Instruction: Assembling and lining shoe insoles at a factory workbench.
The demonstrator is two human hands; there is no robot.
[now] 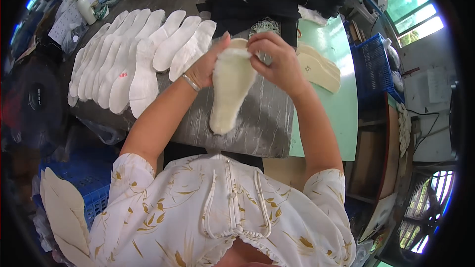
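Observation:
A cream, fuzzy-edged insole [230, 91] lies lengthwise before me on the dark tabletop, its wide end away from me. My left hand [211, 64] grips its left edge near the wide end, the fingers mostly hidden beneath or behind it. At the upper right edge my right hand [277, 62] pinches the insole's rim between curled fingers and thumb. A pale piece shows just past the wide end, between the hands. To the left, several white insoles [143, 76] lie in overlapping rows. More cream insoles [319, 69] are stacked to the right of my right hand.
Black cloth pieces [247, 2] and a bundle of pale bands [265, 25] lie at the back. A light green board [326, 128] covers the right side. Blue crates [373, 69] stand at right and lower left. A white bottle [85, 9] stands far left.

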